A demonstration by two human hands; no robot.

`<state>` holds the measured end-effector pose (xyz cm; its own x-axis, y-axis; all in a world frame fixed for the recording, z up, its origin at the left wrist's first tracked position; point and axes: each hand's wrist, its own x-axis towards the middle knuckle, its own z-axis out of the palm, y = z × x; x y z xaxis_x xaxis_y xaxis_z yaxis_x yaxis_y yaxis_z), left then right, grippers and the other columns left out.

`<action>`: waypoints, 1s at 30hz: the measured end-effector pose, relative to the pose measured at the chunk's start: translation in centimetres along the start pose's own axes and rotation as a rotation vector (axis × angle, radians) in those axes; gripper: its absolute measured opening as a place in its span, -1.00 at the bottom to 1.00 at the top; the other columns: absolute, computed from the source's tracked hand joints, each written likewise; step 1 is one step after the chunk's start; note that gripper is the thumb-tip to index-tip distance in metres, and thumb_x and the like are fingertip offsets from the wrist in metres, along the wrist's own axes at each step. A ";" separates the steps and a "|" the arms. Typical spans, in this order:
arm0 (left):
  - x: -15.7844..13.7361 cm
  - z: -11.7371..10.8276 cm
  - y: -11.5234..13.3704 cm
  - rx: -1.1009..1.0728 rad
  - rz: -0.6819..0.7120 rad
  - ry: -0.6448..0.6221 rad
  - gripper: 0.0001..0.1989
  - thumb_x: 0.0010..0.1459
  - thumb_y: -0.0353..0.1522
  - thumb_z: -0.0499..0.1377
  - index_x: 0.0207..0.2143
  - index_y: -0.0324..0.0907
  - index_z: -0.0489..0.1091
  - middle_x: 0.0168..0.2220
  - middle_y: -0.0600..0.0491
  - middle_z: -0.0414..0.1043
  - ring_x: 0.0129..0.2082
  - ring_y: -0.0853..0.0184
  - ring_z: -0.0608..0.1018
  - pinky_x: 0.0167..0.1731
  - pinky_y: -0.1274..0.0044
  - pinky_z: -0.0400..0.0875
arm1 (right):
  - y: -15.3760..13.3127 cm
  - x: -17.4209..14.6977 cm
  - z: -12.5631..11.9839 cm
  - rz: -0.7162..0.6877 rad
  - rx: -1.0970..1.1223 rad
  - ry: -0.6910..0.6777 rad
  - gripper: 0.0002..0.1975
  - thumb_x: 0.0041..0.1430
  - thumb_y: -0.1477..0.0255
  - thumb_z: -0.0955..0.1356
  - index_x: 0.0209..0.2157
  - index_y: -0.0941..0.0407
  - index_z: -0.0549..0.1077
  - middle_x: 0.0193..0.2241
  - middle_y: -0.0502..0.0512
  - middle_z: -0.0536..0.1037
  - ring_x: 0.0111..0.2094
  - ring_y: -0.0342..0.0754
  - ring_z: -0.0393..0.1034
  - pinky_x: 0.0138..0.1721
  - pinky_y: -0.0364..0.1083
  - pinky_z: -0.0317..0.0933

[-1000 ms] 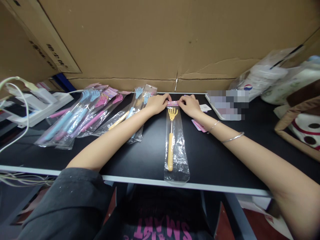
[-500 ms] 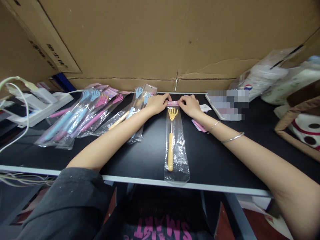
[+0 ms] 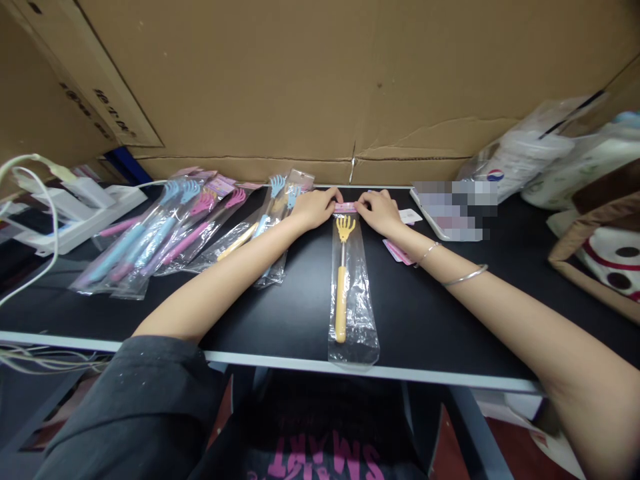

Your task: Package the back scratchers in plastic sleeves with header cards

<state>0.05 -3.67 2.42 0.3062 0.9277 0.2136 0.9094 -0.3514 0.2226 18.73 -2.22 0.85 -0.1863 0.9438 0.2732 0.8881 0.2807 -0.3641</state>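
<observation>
1. Head view: I see a black table [image 3: 280,313] across the middle of the frame.
2. At centre, a clear bag [image 3: 357,293] lies on it, holding a yellow back scratcher [image 3: 341,287].
3. Left hand [image 3: 315,208] and right hand [image 3: 380,211] pinch opposite ends of the pink card [image 3: 345,207] at the bag's top.

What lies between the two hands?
In the head view, a pink strip lies between the left hand and right hand, topping the clear bag around the yellow scratcher.
</observation>
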 end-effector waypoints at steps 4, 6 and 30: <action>0.0 0.0 0.0 -0.001 0.000 0.002 -0.62 0.33 -0.35 -0.05 0.08 -0.07 0.43 -0.06 -0.04 0.59 -0.02 0.16 0.59 -0.01 0.37 0.42 | -0.1 -0.1 -0.1 0.001 0.001 0.003 -0.81 0.28 0.37 0.25 -0.41 0.09 0.40 -0.18 0.21 0.58 0.00 0.22 0.27 -0.09 0.10 0.11; 0.0 0.0 0.0 -0.002 0.002 0.004 -0.62 0.32 -0.35 -0.05 0.08 -0.07 0.44 -0.06 -0.05 0.59 -0.02 0.15 0.59 -0.01 0.36 0.42 | -0.1 0.0 -0.1 -0.001 0.004 0.006 -0.80 0.28 0.38 0.25 -0.42 0.09 0.39 -0.19 0.20 0.57 -0.01 0.22 0.26 -0.09 0.10 0.10; 0.0 0.1 0.0 0.002 0.014 0.013 -0.62 0.32 -0.36 -0.05 0.06 -0.08 0.44 -0.07 -0.06 0.60 -0.02 0.12 0.60 -0.03 0.33 0.43 | 0.1 0.0 0.1 -0.030 0.003 0.004 -0.80 0.28 0.36 0.25 -0.42 0.08 0.39 -0.20 0.21 0.56 -0.03 0.20 0.25 -0.10 0.09 0.11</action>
<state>0.11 -3.62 2.32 0.3154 0.9208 0.2295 0.9055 -0.3644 0.2176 18.80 -2.11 0.69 -0.2108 0.9343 0.2875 0.8810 0.3090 -0.3583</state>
